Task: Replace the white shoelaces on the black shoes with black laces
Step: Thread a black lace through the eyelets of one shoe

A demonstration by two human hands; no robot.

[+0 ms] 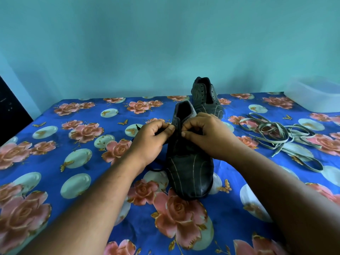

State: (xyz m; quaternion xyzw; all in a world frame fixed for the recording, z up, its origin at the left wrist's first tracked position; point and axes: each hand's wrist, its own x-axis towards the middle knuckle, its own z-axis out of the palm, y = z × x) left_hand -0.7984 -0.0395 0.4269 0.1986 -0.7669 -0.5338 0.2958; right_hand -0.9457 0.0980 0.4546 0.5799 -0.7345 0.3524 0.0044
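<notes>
Near shoe (189, 162) sat on floral tabletop (73, 129). Left hand (152, 140) & right hand (206, 135) each pinched black lace (156, 169) at top eyelets. Lace looked thin, limp; best gripped near tip. White laces (279, 133) lay to the right.

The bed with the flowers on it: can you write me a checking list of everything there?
Surface: blue cloth with pink roses, spread flat.
Job's things: near black leather shoe, toe towards the person, thin black lace trailing off its left side; far black shoe behind it, eyelets empty; pile of pale flat laces loose on the right.
Clutter: clear plastic tub at the far right.
Grippers: left hand pinches the black lace at the near shoe's eyelets; right hand pinches at the shoe's throat, what it holds is hidden.
Cables: nothing seen.
Surroundings: plain turquoise wall; dark object at the left edge.
</notes>
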